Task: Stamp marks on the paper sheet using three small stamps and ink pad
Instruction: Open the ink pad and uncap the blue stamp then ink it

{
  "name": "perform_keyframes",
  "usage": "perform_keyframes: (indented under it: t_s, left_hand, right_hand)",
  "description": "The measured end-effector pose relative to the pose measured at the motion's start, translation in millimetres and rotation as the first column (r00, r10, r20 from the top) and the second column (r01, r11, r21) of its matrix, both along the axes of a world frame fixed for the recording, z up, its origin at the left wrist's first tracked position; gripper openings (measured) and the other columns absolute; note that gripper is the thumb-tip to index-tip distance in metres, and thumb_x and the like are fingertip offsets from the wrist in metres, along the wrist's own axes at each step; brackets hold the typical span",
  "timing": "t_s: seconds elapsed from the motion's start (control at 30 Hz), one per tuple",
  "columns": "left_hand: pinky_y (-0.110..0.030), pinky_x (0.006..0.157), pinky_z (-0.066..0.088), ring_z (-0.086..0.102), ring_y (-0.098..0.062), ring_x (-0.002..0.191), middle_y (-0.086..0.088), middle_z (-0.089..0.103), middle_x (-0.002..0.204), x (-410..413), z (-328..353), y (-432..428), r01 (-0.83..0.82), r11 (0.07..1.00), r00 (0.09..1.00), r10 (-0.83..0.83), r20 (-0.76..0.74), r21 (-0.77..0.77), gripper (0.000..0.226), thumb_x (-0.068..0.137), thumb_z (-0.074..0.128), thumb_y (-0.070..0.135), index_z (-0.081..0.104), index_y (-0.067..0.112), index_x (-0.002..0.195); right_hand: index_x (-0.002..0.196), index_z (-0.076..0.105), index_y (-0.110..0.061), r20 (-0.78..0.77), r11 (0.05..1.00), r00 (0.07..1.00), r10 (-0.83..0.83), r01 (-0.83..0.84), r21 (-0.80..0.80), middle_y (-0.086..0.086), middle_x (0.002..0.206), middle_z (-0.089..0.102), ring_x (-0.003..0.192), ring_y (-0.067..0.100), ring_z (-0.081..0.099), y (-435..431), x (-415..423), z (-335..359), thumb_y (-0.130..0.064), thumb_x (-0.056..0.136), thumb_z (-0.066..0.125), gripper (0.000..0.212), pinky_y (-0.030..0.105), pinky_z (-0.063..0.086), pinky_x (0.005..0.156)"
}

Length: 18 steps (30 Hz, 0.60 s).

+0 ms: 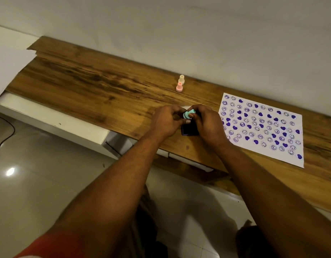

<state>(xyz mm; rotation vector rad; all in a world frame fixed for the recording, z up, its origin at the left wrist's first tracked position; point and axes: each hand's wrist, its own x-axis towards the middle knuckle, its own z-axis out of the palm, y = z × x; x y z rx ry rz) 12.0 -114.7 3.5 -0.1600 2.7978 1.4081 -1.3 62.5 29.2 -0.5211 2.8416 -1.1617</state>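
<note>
A small teal stamp [188, 114] is pinched between the fingertips of my left hand [165, 121] and my right hand [207, 123], just above a dark purple ink pad [188, 130] lying on the wooden desk [105, 90]. The pad is partly hidden under my right hand. A white paper sheet [261, 127] covered with several purple smiley and heart marks lies to the right of my hands. A pink stamp [179, 87] and a cream stamp [181, 79] stand upright together farther back on the desk.
A white wall [216, 43] runs along the back of the desk. A white surface [6, 58] adjoins the desk at the left. Below lie a tiled floor [49, 183] and a black cable [4, 136]. A drawer front [188, 161] shows under the desk edge.
</note>
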Motion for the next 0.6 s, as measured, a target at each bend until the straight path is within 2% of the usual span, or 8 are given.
perform_keyframes:
  t_s: [0.13, 0.27, 0.37, 0.43, 0.6]
  left_hand:
    - [-0.056, 0.110, 0.042, 0.062, -0.015, 0.121, 0.010, 0.073, 0.123, -1, 3, -9, -0.020, 0.992, 1.000, 0.016, -0.026, -0.126, 0.037, 0.080, 0.087, 0.042, 0.078, 0.037, 0.116]
    - [-0.052, 0.116, 0.026, 0.037, -0.024, 0.143, 0.008, 0.057, 0.145, 2, -1, -16, -0.081, 0.937, 0.997, 0.072, -0.040, -0.339, 0.040, 0.083, 0.082, 0.050, 0.074, 0.044, 0.122]
    - [-0.056, 0.122, 0.017, 0.020, -0.027, 0.154, 0.007, 0.045, 0.158, 6, -4, -19, -0.104, 0.920, 0.995, 0.097, -0.038, -0.379, 0.040, 0.084, 0.080, 0.054, 0.074, 0.046, 0.122]
    - [-0.057, 0.124, 0.012, 0.013, -0.029, 0.157, 0.005, 0.039, 0.164, 9, -6, -20, -0.109, 0.911, 0.994, 0.110, -0.019, -0.398, 0.040, 0.084, 0.078, 0.056, 0.072, 0.048, 0.123]
    - [-0.058, 0.124, 0.011, 0.010, -0.029, 0.159, 0.005, 0.035, 0.167, 12, -10, -23, -0.117, 0.912, 0.991, 0.135, 0.018, -0.393, 0.043, 0.086, 0.075, 0.058, 0.070, 0.049, 0.128]
  right_hand:
    - [0.125, 0.067, -0.015, -0.023, 1.000, 1.000, 0.009, -0.009, 0.023, 0.005, 0.123, 0.070, 0.111, 0.020, 0.065, 2, -6, 5, -0.024, 0.104, 0.058, 0.024, 0.032, 0.054, 0.089]
    - [0.123, 0.067, -0.017, -0.003, 0.998, 0.999, -0.042, 0.042, 0.038, 0.007, 0.126, 0.070, 0.116, 0.022, 0.065, 14, -9, 6, -0.028, 0.103, 0.059, 0.024, 0.033, 0.058, 0.084]
    - [0.124, 0.068, -0.016, 0.004, 0.998, 0.999, -0.047, 0.046, 0.044, 0.006, 0.128, 0.070, 0.118, 0.023, 0.064, 20, -6, 4, -0.025, 0.103, 0.060, 0.024, 0.041, 0.057, 0.092]
    - [0.124, 0.068, -0.014, 0.018, 0.998, 0.998, -0.053, 0.053, 0.030, 0.006, 0.127, 0.070, 0.117, 0.023, 0.064, 22, -3, 3, -0.024, 0.103, 0.061, 0.025, 0.041, 0.056, 0.093]
    - [0.123, 0.069, -0.015, 0.045, 0.999, 0.998, -0.047, 0.046, 0.015, 0.006, 0.125, 0.070, 0.115, 0.021, 0.064, 25, 1, 3, -0.026, 0.102, 0.061, 0.025, 0.039, 0.056, 0.093]
